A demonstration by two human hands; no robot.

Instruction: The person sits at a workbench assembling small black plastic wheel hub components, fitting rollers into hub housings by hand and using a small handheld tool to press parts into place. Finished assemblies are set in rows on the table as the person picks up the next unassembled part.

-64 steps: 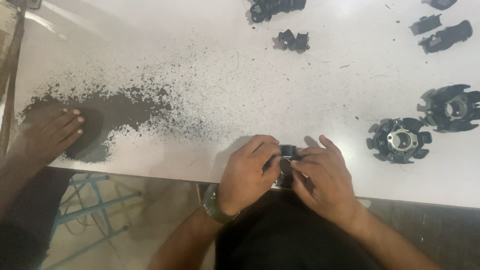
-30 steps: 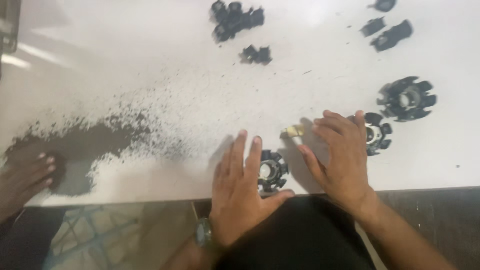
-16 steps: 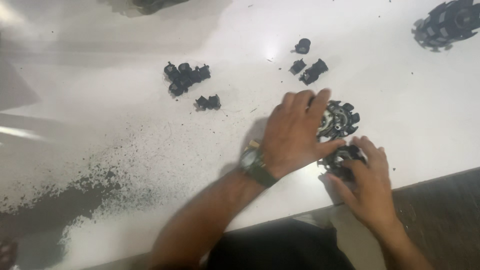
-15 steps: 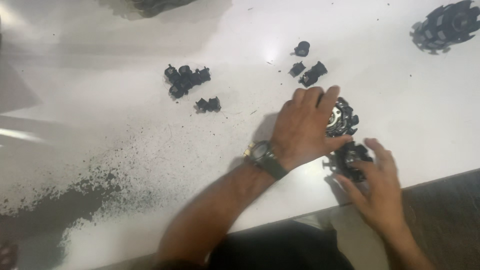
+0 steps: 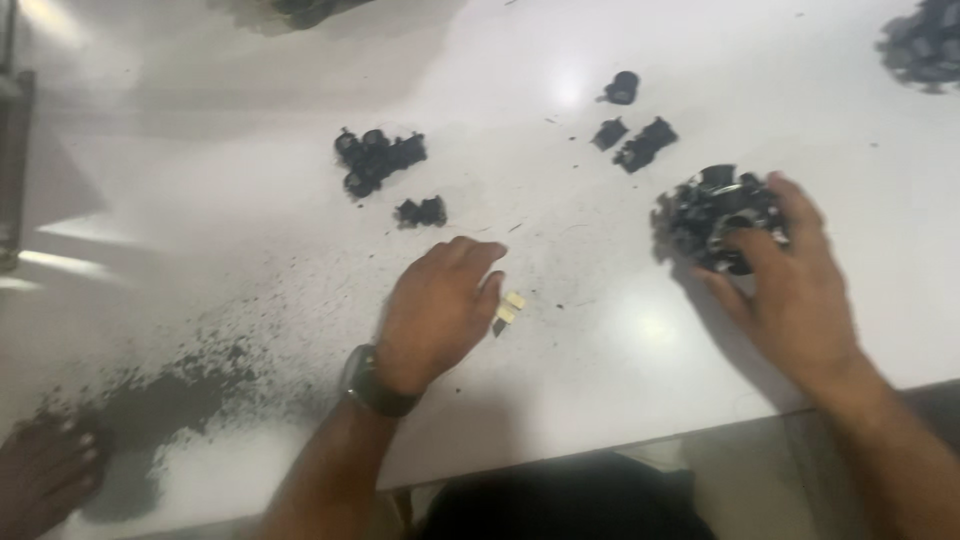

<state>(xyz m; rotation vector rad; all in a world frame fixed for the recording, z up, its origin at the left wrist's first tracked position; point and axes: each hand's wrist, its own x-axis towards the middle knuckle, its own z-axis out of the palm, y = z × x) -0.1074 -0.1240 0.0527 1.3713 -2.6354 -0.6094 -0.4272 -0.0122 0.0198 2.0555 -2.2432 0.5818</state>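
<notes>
My right hand (image 5: 793,282) rests on a round black toothed part (image 5: 716,216) at the right of the white table (image 5: 560,150), fingers curled over its near rim. My left hand (image 5: 437,310), with a dark watch on the wrist, lies palm down near the table's middle. Its fingertips touch two small pale yellow pieces (image 5: 509,307) lying on the surface. Nothing is enclosed in that hand.
Small black parts lie in clusters further back (image 5: 378,160), (image 5: 421,211), (image 5: 636,143), (image 5: 621,88). Another round black part (image 5: 925,45) sits at the far right corner. Dark powder (image 5: 190,380) is spread at the lower left, where another person's hand (image 5: 45,480) rests. The table's front edge runs just under my wrists.
My left hand has left the round black part and moved left to the pale pieces. My right hand has gone up onto the round part.
</notes>
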